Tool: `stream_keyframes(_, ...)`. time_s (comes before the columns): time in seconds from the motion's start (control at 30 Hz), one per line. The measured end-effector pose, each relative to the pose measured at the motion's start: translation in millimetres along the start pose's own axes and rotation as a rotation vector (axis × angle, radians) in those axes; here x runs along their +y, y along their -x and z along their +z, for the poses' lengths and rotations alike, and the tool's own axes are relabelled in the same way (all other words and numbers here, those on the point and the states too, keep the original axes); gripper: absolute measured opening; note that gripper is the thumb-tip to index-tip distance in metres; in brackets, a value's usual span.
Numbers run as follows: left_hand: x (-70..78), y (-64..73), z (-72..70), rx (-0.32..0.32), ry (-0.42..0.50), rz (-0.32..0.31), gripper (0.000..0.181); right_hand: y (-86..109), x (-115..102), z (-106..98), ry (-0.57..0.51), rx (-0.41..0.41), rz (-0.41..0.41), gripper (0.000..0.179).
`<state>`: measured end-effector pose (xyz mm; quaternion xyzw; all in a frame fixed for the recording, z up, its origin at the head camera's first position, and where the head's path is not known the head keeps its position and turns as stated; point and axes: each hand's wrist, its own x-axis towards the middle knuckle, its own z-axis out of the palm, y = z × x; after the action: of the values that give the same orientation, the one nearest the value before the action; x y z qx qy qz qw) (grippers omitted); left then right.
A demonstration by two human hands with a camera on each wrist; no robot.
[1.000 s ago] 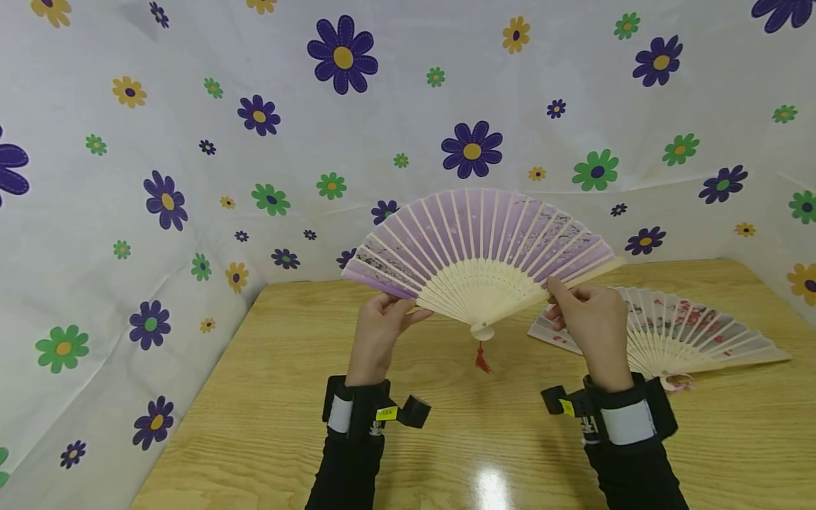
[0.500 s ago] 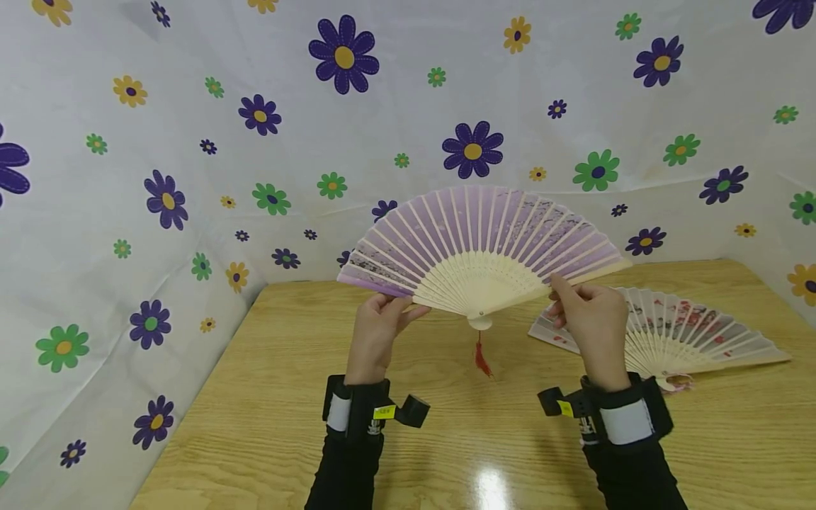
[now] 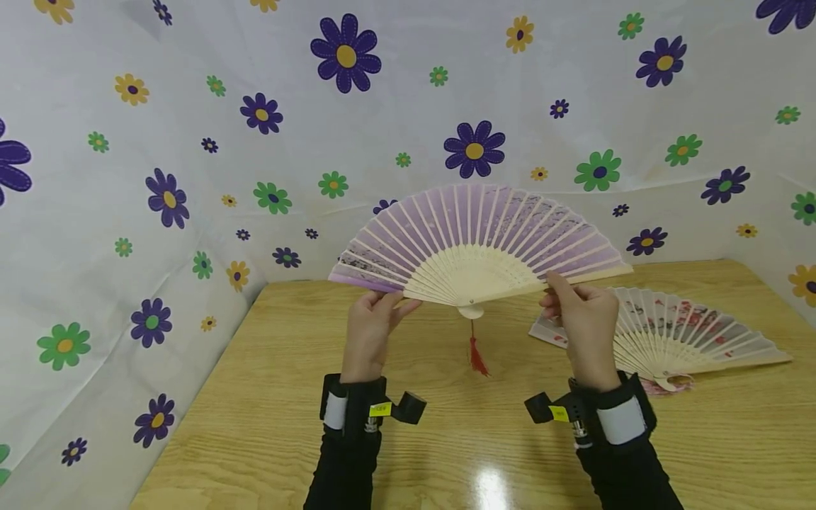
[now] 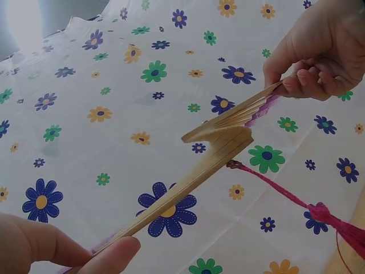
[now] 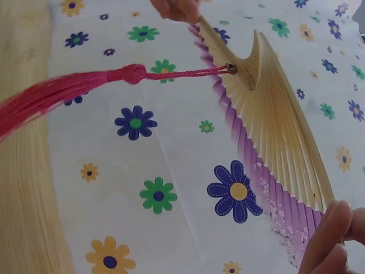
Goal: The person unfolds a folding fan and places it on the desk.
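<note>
A purple folding fan [image 3: 474, 276] is spread wide above the table, its pale ribs meeting at a pivot from which a red tassel [image 3: 477, 358] hangs. My left hand [image 3: 370, 333] pinches the fan's left outer rib between thumb and fingers. At the other end, my right hand [image 3: 583, 322] pinches the right outer rib, thumb on the near side. In the left wrist view the fan [image 4: 188, 185] shows edge-on, with the left hand [image 4: 68, 245] at lower left. The right wrist view shows the fan's pleats [image 5: 274, 125] and the right hand [image 5: 333, 240] at its near end.
A second open fan, white with red flowers [image 3: 688, 333], lies on the wooden table [image 3: 268, 411] to the right, partly behind my right hand. A flower-patterned cloth [image 3: 255, 163] hangs behind the table and along both sides.
The purple fan has spread slightly wider and flatter, and its pivot has risen and shifted a little left. Both hands have moved slightly left, still gripping the outer ribs.
</note>
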<state>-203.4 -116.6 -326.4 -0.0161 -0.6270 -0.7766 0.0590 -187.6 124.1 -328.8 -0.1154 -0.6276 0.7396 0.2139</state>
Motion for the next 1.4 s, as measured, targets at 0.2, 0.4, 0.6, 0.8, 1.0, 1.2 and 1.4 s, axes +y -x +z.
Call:
stream_keyframes(0.2,4.1,-1.1,-10.3,0.040,-0.018,-0.009,0.038,1.9,0,0,-0.034,-0.171,0.127,0.026)
stream_keyframes(0.4,5.1,-8.1,-34.8,0.104,-0.122,-0.027,0.036,4.7,16,14,-0.052,-0.356,0.244,0.026)
stream_keyframes(0.6,-13.4,-24.9,-72.0,0.086,-0.274,-0.153,0.037,5.1,57,34,-0.077,-0.419,0.433,0.025)
stream_keyframes(0.8,-53.0,-37.0,-113.1,-0.029,-0.374,-0.313,0.038,8.0,97,43,-0.112,-0.443,0.592,0.027)
stream_keyframes(1.0,-82.8,-38.8,-124.1,-0.013,-0.220,-0.461,0.041,9.5,118,41,-0.127,-0.442,0.661,0.035)
stream_keyframes(1.2,-88.3,-41.2,-119.8,0.011,-0.309,-0.452,0.039,4.1,124,35,-0.076,-0.469,0.663,0.041)
stream_keyframes(1.4,-68.2,-31.9,-128.5,0.025,-0.604,-0.505,0.038,-5.4,111,22,0.207,-0.592,0.529,0.051)
